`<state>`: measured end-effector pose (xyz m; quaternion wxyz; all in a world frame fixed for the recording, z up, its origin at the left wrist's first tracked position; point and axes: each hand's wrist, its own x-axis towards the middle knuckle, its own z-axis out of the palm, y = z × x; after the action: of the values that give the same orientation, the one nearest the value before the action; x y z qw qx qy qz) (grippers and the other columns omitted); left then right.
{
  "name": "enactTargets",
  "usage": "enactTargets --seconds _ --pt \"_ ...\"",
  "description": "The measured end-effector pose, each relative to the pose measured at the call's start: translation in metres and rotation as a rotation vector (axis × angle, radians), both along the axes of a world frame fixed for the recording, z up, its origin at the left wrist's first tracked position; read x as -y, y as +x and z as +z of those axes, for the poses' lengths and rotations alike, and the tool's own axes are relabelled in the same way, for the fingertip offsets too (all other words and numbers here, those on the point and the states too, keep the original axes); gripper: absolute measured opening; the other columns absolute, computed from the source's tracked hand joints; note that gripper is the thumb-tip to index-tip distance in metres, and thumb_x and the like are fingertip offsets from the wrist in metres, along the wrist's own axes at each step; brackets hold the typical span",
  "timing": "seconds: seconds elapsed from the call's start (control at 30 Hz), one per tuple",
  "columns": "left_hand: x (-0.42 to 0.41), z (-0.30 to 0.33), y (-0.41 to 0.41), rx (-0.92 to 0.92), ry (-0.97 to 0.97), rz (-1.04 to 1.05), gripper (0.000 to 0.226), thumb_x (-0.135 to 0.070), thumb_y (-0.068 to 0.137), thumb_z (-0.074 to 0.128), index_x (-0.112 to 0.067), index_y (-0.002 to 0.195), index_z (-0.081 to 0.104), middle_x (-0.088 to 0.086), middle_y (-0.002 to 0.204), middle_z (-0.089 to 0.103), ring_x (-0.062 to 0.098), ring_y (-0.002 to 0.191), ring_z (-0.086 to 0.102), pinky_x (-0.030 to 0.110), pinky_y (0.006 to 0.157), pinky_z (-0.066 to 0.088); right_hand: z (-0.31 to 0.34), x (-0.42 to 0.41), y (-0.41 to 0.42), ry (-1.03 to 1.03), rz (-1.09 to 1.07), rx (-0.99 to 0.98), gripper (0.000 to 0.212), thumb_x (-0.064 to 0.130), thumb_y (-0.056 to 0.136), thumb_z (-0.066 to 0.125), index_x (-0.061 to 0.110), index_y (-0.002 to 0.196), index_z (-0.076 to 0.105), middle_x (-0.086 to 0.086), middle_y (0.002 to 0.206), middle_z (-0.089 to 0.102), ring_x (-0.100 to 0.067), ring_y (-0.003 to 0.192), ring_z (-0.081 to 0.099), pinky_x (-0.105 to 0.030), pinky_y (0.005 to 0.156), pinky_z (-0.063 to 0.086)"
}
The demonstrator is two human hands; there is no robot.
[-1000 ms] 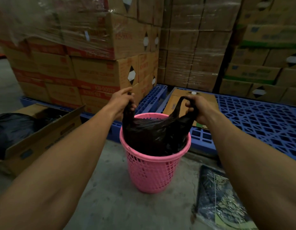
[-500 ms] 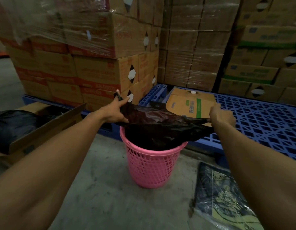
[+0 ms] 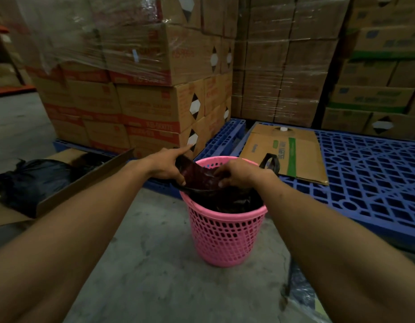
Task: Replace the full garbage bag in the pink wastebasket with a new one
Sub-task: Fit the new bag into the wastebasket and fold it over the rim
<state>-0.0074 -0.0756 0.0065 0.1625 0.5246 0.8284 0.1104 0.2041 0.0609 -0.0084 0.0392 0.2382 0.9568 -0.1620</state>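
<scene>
Both sets of fingers pinch the black bag's [image 3: 201, 180] film at frame centre: left hand [image 3: 168, 166] on its left edge, right hand [image 3: 234, 174] mid-mouth, over the pink wastebasket [image 3: 225, 236]. Thin, limp, probably slippery plastic; best gripped at the hem or loop handle [image 3: 270, 163]

One view only, from the person's head; it looks forward and down along both arms. The pink basket [image 3: 227, 227] stands close below, near centre; stacked boxes [image 3: 155, 108] fill the background.
</scene>
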Motion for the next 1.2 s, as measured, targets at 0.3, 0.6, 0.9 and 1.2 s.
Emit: enactTargets --seconds 0.3,0.6,0.9,1.2 --pt "-0.031 0.045 0.072 -0.049 -0.249 0.119 0.061 -0.041 0.084 0.075 -0.005 0.130 0.058 0.010 0.127 0.063 0.024 0.098 0.063 0.034 0.079 0.053 0.016 0.013 0.035 0.025 -0.223 0.686 0.105 0.084 0.078 0.049 0.031 0.161 0.011 -0.001 0.168 -0.001 -0.033 0.154 0.003 -0.052 0.119 0.010" --pt "-0.051 0.021 0.077 -0.278 -0.117 0.198 0.047 -0.029 0.085 0.074 -0.006 0.124 0.062 0.014 0.122 0.063 0.031 0.107 0.063 0.041 0.092 0.055 0.008 -0.017 0.086 0.034 -0.438 0.549 0.096 0.078 0.087 0.044 0.012 0.156 0.029 -0.012 0.159 0.032 -0.034 0.144 0.034 -0.021 0.096 0.038" --pt "-0.028 0.000 0.089 -1.086 0.297 -0.170 0.041 -0.031 0.078 0.077 -0.012 0.114 0.070 0.024 0.133 0.044 0.044 0.122 0.041 0.052 0.094 0.042 -0.003 -0.035 0.083 0.093 -0.328 0.498 0.102 0.078 0.080 0.055 0.023 0.158 0.021 -0.006 0.157 0.037 -0.030 0.139 0.043 -0.036 0.094 0.041" --pt "-0.051 -0.027 0.095 -0.329 -0.237 -0.367 0.056 -0.022 0.092 0.066 -0.031 0.144 0.050 0.000 0.149 0.048 0.023 0.137 0.044 0.042 0.113 0.037 0.000 -0.034 0.087 0.143 -0.207 0.699 0.131 0.092 0.068 0.049 0.021 0.160 -0.013 -0.007 0.168 0.000 -0.034 0.150 0.020 -0.045 0.118 0.027"
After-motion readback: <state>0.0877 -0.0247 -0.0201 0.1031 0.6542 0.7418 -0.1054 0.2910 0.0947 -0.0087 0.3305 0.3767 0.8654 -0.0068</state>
